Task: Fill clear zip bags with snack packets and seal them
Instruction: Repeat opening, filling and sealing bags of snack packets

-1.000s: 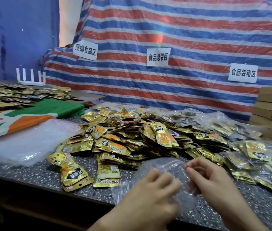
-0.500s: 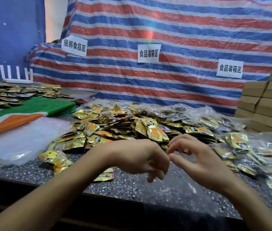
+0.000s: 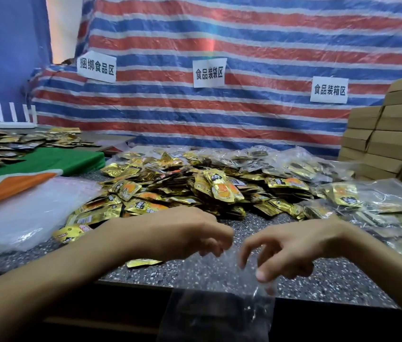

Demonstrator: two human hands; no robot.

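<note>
Left hand (image 3: 190,233): lower centre of the frame, fingers curled downward and pinching the top edge of the clear zip bag (image 3: 219,314); the fingertips are blurred.
Right hand (image 3: 291,245): just right of the other hand, thumb and curled fingers pinching the same top edge.
Clear zip bag: hangs from both hands at bottom centre, dropping past the near edge of the surface (image 3: 318,280).
Snack packets (image 3: 195,188): a loose gold heap across the middle of the frame, beyond the hands.
Filled bags (image 3: 380,206): clear bags holding packets, piled at the right.
Empty bags (image 3: 22,213): a flat, cloudy stack at the left.
Surface: dark and speckled.
Cardboard boxes (image 3: 392,134): stacked at the right edge.
Striped tarp (image 3: 219,40): red, blue and white backdrop with three paper signs.
</note>
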